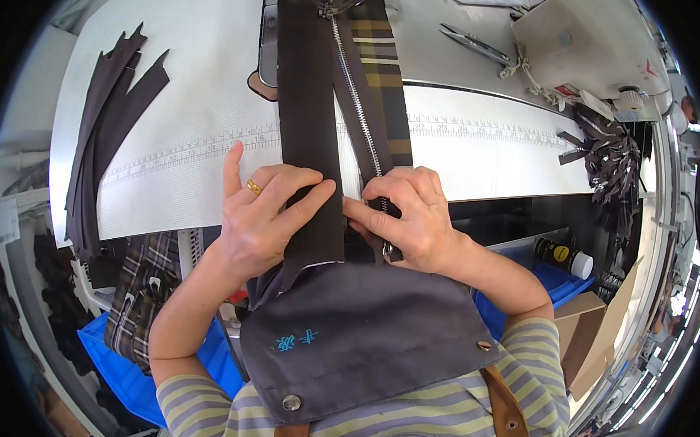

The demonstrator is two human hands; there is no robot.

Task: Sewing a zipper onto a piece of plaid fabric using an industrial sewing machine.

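A long dark fabric strip runs from the sewing machine's needle area toward me. On its near part, my left hand pinches the cloth between thumb and fingers, with the index finger raised. Beside the strip lies a metal-toothed zipper on dark tape, its upper end under the machine foot. My right hand is closed around the zipper's lower part; the slider shows just below the fingers. Plaid fabric in olive and black lies under the zipper on the right.
Dark cut strips lie on the table's left. Thread snips rest at the back right, near a beige box. Dark strips hang in a bunch at the right edge. Blue bins stand below, with a black bottle at right.
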